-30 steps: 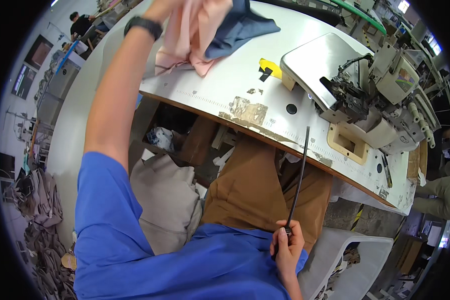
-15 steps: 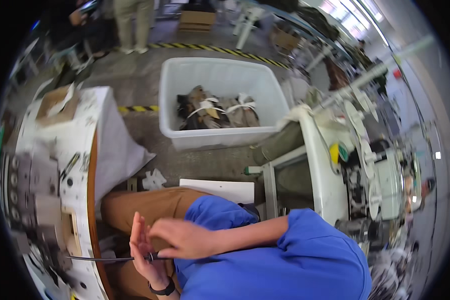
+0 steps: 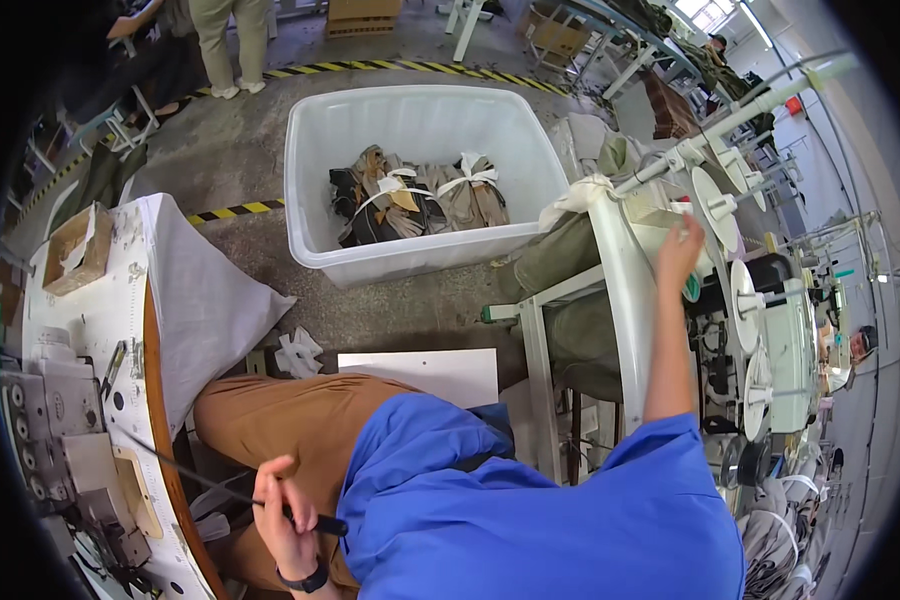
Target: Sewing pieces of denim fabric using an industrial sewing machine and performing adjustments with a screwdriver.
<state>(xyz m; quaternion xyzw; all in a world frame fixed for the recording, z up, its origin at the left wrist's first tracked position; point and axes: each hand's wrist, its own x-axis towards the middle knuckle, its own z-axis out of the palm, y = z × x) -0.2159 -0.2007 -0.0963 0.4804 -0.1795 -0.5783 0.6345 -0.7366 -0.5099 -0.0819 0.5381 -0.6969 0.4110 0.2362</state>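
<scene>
My left hand [image 3: 288,520], low in front of my lap, has its fingers curled round a thin black rod with a thicker black handle [image 3: 328,524]. The thin end of it runs left over the edge of the sewing table. Stretched far out to the right, my right hand [image 3: 680,252] is over the white machine stand [image 3: 615,300], close to the white discs [image 3: 712,210]. Its fingers are small and blurred, so what they touch or hold cannot be made out. Just below that hand a green round thing [image 3: 692,288] shows in part.
A white plastic bin [image 3: 315,255] with tied bundles of fabric pieces [image 3: 395,195] stands ahead. On the left table [image 3: 130,300] are an open cardboard box [image 3: 78,255] and a sewing machine [image 3: 55,400]. A white board [image 3: 420,372] lies by my knees. Another person's legs [image 3: 232,40] are farther off.
My right hand has left the black handle beside my left hand and swung out right to the machine stand. My left hand still holds the rod, now tilted. The view has shifted slightly.
</scene>
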